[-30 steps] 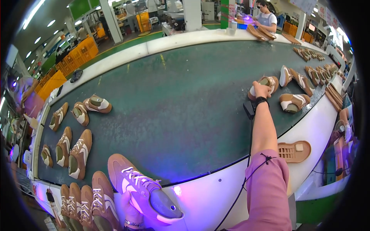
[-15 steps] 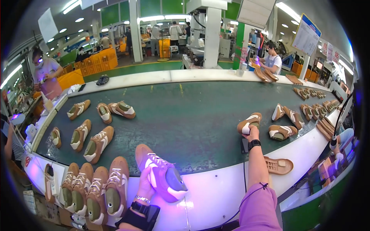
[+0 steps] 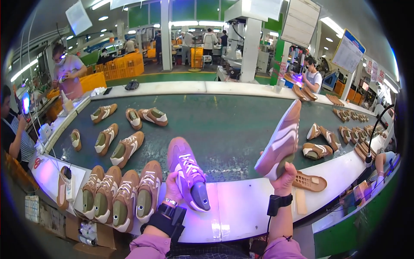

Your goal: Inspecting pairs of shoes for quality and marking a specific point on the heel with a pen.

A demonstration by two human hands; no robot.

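Observation:
My left hand (image 3: 174, 186) is closed round the side of a brown sneaker (image 3: 186, 166) with white laces, held toe up over the near white ledge. A green shoe last (image 3: 200, 195) fills its opening. In my right hand (image 3: 284, 180) is a second brown sneaker (image 3: 283, 140), gripped at the heel and tilted on end, its toe up and its side stripes facing me. A green last also shows inside that one. Just left of my left hand, several laced sneakers (image 3: 146, 194) stand in a row on the ledge, heels toward me.
More sneakers (image 3: 127, 149) lie on the green belt (image 3: 207, 125) at left and right. A loose tan outsole (image 3: 309, 181) rests on the ledge (image 3: 241, 203) beside my right wrist. Scissors (image 3: 39, 162) lie far left. Co-workers (image 3: 67, 71) stand around the line; a black cable hangs at right.
My right hand has lifted its sneaker off the belt and brought it nearer, turned toe up. The left sneaker is now more upright. The view has shifted, moving the scene rightward.

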